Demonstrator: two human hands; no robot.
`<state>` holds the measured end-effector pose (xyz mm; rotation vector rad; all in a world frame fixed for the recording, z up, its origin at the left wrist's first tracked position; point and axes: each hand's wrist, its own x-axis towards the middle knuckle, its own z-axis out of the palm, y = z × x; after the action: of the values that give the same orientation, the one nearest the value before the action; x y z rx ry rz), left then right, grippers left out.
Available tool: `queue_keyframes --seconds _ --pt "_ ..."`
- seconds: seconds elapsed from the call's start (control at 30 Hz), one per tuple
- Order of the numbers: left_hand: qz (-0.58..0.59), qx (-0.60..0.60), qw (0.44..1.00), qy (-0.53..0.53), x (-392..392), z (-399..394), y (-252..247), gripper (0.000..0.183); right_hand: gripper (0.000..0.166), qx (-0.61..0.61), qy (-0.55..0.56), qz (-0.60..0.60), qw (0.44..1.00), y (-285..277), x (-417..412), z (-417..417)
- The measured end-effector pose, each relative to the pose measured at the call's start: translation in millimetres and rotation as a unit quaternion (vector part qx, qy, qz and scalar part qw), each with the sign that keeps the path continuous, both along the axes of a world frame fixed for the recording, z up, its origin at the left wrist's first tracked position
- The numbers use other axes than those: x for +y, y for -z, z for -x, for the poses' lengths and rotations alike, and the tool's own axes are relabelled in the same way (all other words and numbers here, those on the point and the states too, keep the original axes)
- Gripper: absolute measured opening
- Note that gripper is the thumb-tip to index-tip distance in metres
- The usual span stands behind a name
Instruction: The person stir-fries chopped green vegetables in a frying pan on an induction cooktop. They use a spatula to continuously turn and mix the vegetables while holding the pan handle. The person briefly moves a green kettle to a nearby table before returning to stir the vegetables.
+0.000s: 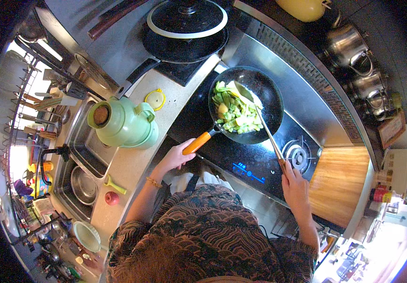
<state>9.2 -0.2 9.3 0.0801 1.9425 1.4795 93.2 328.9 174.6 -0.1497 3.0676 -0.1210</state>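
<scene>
My left hand (173,157) grips the orange handle (197,143) of a dark wok (272,116), which sits on a black glass cooktop (203,106). In my right hand (294,184) is a long metal spatula (269,133) with a brown grip end. Its blade lies among chopped pale-green vegetables (233,109) heaped on the wok's left side, and part of the blade is hidden by the food. Several yellowish pieces show among the green ones.
To the left, a light-green thermos jug (127,122) with a cork stands by the double sink (83,177). A peeler (114,184) and a reddish round fruit or vegetable (111,198) lie on the counter. A bare gas burner (298,155) and wooden board (338,180) are rightward; a lidded pan (185,46) stands behind.
</scene>
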Motion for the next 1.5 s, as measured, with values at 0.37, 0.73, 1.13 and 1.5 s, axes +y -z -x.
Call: queue_keyframes --seconds 0.37,0.73,1.13,1.5 --pt "-0.004 0.007 1.000 0.005 2 0 8 0.060 0.041 -0.057 0.040 0.062 0.996 45 -20 -34" --pt "-0.002 0.013 1.000 -0.004 2 -2 4 0.059 0.038 0.001 0.064 0.058 0.996 19 5 -29" --pt "0.003 0.013 1.000 -0.006 3 -2 2 0.058 0.049 0.033 -0.003 -0.073 0.997 71 7 -15" --pt "0.004 -0.004 1.000 -0.006 3 -3 -1 0.058 0.038 -0.001 0.089 -0.035 0.995 10 2 -29"
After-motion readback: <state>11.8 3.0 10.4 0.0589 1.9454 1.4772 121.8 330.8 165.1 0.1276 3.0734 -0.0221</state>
